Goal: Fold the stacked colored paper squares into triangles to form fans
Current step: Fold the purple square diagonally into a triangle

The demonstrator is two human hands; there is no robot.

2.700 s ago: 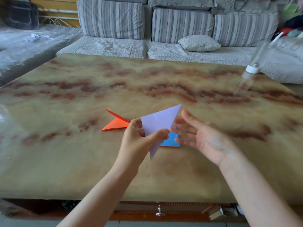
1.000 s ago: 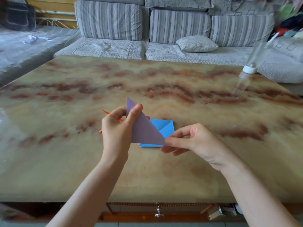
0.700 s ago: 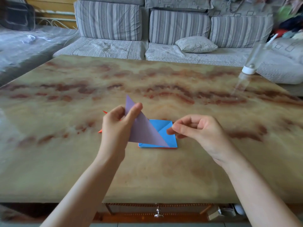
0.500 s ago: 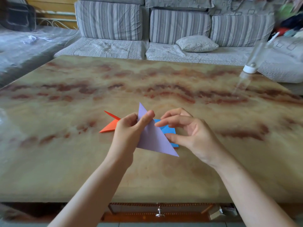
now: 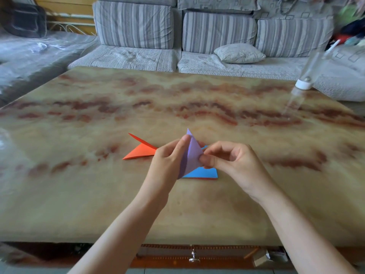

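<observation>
My left hand [image 5: 167, 161] and right hand [image 5: 231, 161] pinch the lilac folded paper triangle [image 5: 191, 155] between them, above the blue paper square stack [image 5: 205, 172]. Step: halving it again; next, align corners and crease.

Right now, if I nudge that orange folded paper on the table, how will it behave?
The orange folded paper is thin, so probably very light and would slide easily on the glossy table. Its raised flap suggests it's springy and may reopen.
</observation>
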